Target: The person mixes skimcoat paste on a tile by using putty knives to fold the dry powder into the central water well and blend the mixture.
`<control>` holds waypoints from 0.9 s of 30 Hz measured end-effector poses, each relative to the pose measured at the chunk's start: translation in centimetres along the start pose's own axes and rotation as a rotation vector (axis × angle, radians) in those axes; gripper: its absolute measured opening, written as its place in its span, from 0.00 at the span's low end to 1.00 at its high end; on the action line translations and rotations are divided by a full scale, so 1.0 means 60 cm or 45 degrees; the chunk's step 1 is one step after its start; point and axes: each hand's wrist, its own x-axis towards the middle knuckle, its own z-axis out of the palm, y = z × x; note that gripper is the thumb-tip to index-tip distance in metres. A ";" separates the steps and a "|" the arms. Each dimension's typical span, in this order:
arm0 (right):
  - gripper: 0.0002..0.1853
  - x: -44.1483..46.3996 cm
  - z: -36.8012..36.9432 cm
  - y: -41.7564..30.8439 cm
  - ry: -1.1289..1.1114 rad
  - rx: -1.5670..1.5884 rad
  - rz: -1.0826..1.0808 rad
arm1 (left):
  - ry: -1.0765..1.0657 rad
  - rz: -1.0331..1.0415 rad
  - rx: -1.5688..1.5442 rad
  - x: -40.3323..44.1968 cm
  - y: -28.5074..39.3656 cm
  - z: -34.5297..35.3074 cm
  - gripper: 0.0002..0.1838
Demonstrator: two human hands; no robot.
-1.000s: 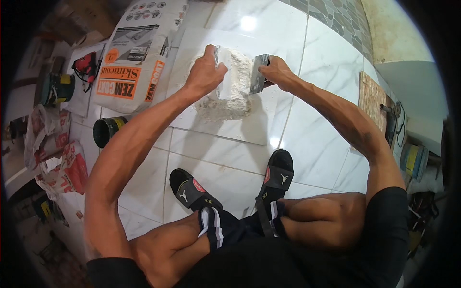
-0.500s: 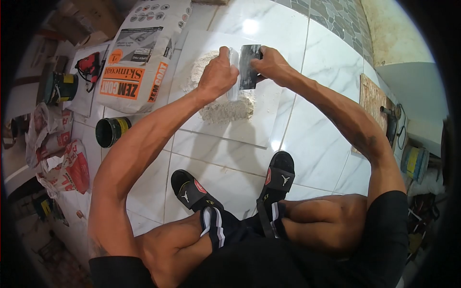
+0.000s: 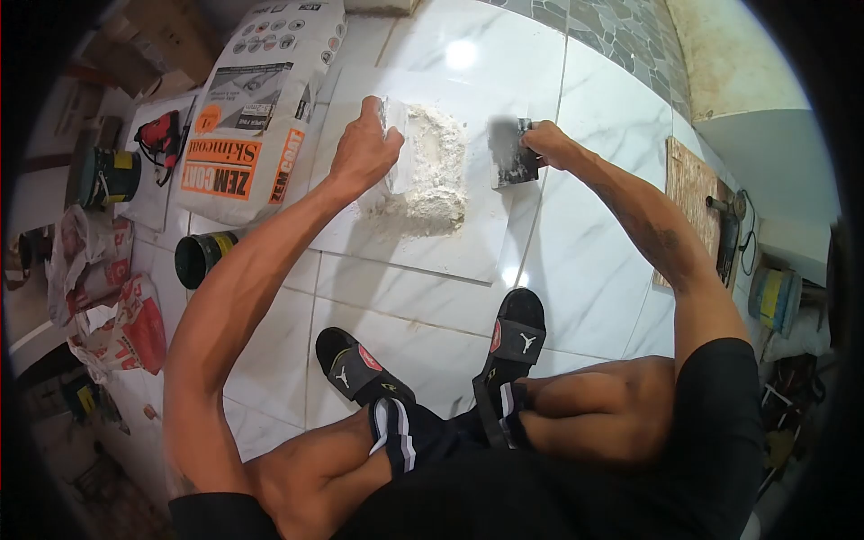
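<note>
My left hand (image 3: pixel 367 148) grips a pale flat scraper (image 3: pixel 394 148), which stands at the left edge of a heap of whitish powder (image 3: pixel 436 157). The powder lies on a white board (image 3: pixel 432 258) on the tiled floor. To the right of the heap, my right hand (image 3: pixel 551 146) is closed round a dark, powder-smeared scraper (image 3: pixel 515 155), held near the right side of the board and apart from the powder. The fingers of both hands are partly hidden behind the tools.
A Skimcoat bag (image 3: pixel 252 108) is at the upper left, with a green bucket (image 3: pixel 202 258) below it. Farther left are a red tool (image 3: pixel 159 139) and plastic bags (image 3: pixel 126 328). At right, a wooden board (image 3: pixel 688 198) lies beside a grinder (image 3: pixel 733 207). My sandals (image 3: pixel 360 367) are below.
The two scrapers were close together over the powder and are now apart. My left hand has moved left, my right hand right, and more of the heap shows between them.
</note>
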 end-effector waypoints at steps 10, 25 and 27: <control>0.16 0.014 0.057 -0.041 -0.110 -0.070 -0.161 | 0.011 0.017 -0.100 -0.001 0.015 -0.003 0.27; 0.17 -0.131 0.122 -0.164 -0.283 -0.151 -0.453 | 0.010 0.187 -0.087 0.014 0.051 0.045 0.23; 0.16 -0.154 0.129 -0.179 -0.216 -0.232 -0.467 | 0.062 0.261 0.007 0.013 0.045 0.046 0.24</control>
